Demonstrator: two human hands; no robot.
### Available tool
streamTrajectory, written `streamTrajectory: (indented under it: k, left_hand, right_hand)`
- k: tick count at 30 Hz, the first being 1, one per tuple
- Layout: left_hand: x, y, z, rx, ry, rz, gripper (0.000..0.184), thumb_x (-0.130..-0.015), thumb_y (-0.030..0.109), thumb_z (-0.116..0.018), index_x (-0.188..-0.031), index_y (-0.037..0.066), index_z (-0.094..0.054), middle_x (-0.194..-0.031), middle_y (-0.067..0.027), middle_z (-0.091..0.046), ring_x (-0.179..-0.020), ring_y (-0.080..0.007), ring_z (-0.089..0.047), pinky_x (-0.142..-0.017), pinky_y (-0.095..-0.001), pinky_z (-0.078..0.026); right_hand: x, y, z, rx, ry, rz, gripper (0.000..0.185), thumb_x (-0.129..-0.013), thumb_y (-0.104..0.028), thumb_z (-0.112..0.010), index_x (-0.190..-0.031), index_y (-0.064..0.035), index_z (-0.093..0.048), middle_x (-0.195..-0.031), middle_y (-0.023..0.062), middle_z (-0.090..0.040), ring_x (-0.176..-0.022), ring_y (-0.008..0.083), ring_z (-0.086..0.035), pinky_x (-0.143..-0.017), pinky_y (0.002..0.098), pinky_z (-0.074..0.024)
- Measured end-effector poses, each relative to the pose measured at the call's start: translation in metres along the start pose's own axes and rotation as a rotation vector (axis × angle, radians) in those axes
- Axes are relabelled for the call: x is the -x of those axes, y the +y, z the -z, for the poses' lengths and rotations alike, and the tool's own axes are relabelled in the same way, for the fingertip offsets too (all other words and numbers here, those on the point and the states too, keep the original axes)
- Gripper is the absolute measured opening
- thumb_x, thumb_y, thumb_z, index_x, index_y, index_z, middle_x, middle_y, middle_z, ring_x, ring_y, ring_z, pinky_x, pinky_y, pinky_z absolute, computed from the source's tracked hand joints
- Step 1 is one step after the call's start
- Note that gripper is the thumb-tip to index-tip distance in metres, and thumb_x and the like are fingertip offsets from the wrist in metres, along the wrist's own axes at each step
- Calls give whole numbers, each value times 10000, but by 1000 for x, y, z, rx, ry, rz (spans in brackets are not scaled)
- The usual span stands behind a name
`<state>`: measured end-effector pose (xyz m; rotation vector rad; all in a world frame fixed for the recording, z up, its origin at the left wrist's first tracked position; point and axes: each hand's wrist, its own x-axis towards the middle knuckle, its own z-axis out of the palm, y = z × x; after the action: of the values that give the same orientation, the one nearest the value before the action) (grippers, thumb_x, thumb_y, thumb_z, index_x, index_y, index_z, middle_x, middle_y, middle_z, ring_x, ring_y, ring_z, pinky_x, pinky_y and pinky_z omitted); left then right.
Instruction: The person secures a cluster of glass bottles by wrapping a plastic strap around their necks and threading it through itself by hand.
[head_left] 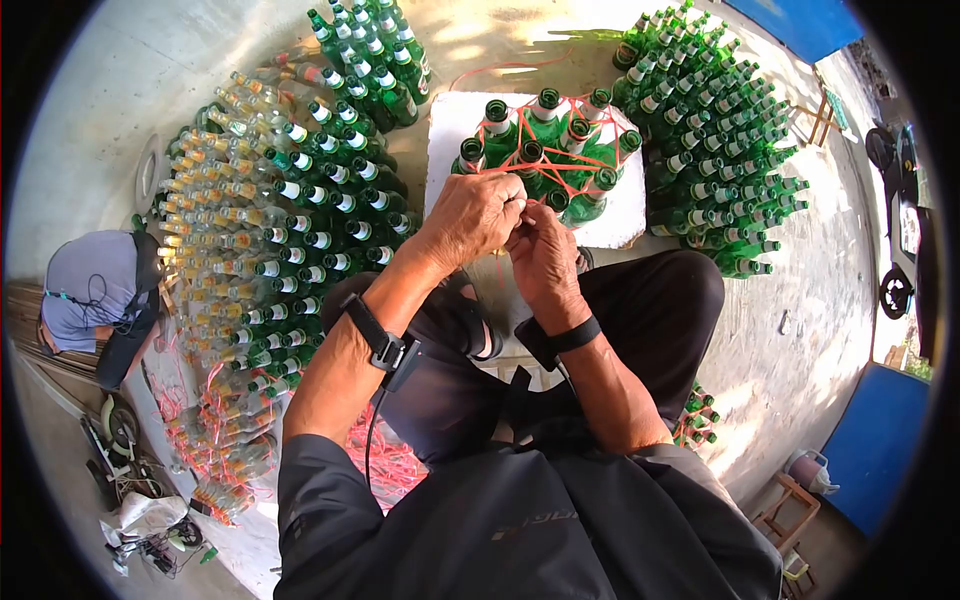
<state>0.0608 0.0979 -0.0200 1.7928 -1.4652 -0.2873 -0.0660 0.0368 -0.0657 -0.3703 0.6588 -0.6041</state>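
Several green bottles [545, 128] stand upright in a cluster on a white board [441, 135]. Red string [575, 158] runs from neck to neck around and across them. At the near edge of the cluster, my left hand [475, 212] and my right hand [543, 255] meet with fingertips pinched together. The fingers of both are closed, and red string leads to them; the piece between the fingertips is mostly hidden. Each wrist wears a black band.
Many green bottles [340, 200] and clear bottles [215, 225] stand at the left, more green ones [710, 140] at the right. A heap of red string [385, 460] lies beside my left leg. Another person [95, 290] is bent over at the far left. A wooden stool [787, 510] is lower right.
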Motion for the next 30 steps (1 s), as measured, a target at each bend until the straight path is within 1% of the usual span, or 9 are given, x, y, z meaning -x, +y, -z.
streamTrajectory:
  k: [2,5,9,14,17,20,26,29,30]
  left_hand:
    - [0,-1,-1,-2,14,2,133,-901,142,-623,-832,32,-650,-769,-119,-688,-710,-338,-687,-651,-425,-544]
    - [1,-2,-2,1,27,35,119,-882,143,-648,-835,33,-654,-782,-117,-694,-710,-341,-689,-647,-420,-540]
    - [2,0,-1,34,28,69,115,-873,149,-662,-851,36,-663,-800,-117,-703,-726,-342,-696,-652,-405,-541]
    - [4,0,1,118,31,117,107,-877,141,-676,-895,36,-690,-808,-115,-712,-719,-285,-712,-669,-369,-548]
    - [3,0,-1,153,32,154,98,-879,128,-680,-911,37,-699,-802,-108,-718,-713,-247,-715,-677,-353,-553]
    - [3,1,-1,146,43,152,91,-881,120,-680,-914,38,-703,-799,-103,-724,-713,-233,-717,-682,-347,-558]
    - [2,-1,-2,110,48,130,91,-879,117,-682,-919,39,-708,-810,-101,-731,-714,-228,-721,-678,-347,-560]
    - [2,-2,-2,111,53,100,97,-880,123,-682,-924,40,-708,-810,-99,-730,-715,-229,-721,-678,-350,-560]
    - [2,-3,-2,117,60,89,100,-881,126,-682,-926,41,-707,-810,-98,-729,-716,-231,-721,-679,-352,-561]
  right_hand:
    - [-2,-1,6,22,-14,-27,136,-965,-140,-652,-1016,-14,-654,-934,50,-691,-795,159,-669,-697,307,-568]
    - [4,-2,-3,50,26,-16,135,-969,-154,-652,-1015,-27,-651,-915,39,-685,-752,147,-658,-642,291,-545]
    - [11,-9,-6,121,122,-114,140,-968,-204,-662,-1015,-72,-654,-857,4,-663,-689,104,-613,-568,246,-478]
    - [14,-23,-9,201,149,-263,154,-956,-263,-681,-989,-114,-656,-784,-35,-620,-583,51,-533,-467,195,-386]
    - [11,-23,-11,179,153,-270,139,-964,-237,-668,-950,-101,-643,-786,-27,-615,-555,31,-506,-427,176,-341]
    - [17,-30,-24,198,157,-200,179,-923,-193,-701,-834,-74,-601,-738,8,-608,-545,46,-512,-434,165,-333]
    - [3,-32,-5,73,38,-325,139,-915,-130,-677,-831,-75,-580,-738,-6,-565,-551,31,-499,-438,166,-326]
    - [8,-35,-7,113,70,-340,126,-904,-107,-661,-808,-53,-600,-724,14,-587,-531,50,-488,-438,183,-327]
    - [10,-38,-8,226,41,-303,130,-899,-106,-663,-799,-43,-611,-718,24,-600,-529,58,-493,-443,190,-334]
